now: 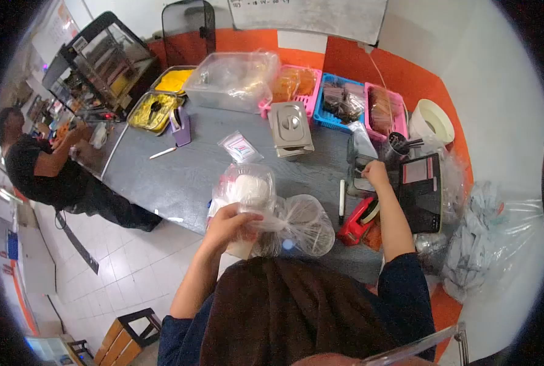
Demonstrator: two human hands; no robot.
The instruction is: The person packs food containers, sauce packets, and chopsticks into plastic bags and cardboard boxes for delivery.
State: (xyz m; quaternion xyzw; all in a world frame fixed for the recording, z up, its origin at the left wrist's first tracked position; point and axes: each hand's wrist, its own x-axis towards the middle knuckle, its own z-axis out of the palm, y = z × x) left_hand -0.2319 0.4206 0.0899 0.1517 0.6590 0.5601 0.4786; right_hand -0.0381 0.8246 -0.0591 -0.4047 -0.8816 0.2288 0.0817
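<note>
My left hand [226, 227] is closed on a clear plastic container [247, 183] with something white inside, at the near edge of the table. Right beside it sits a tied clear plastic bag [308, 229] with a round shape in it. Farther right, my right hand [377, 175] reaches over a transparent box [356, 163], its fingers pinched together. What they hold, if anything, is too small to make out. Just below that hand are a red tape dispenser [356, 227] and a white marker [342, 198].
At the back stand a large clear bin [229, 79], a lidded steel pan [291, 125], a blue basket [326, 119] and pink baskets [387, 131]. A tablet [420, 195] leans at the right. A person in dark clothes [46, 161] stands at the left.
</note>
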